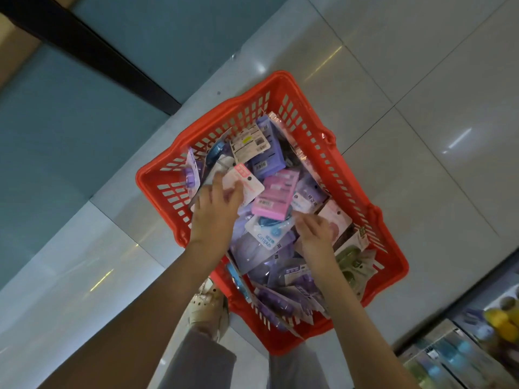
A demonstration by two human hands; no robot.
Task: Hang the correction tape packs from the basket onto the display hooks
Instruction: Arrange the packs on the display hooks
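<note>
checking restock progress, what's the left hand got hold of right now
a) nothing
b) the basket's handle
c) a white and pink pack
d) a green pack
c: the left hand has its fingers and thumb round a white and pink pack, lifted above the pile in the red basket.

At frame centre the red slotted plastic basket (151,175) is standing open-topped, walls fencing heaped carded correction tape packs (273,196); glossy pale floor tiles (421,80) are spreading around.
</note>
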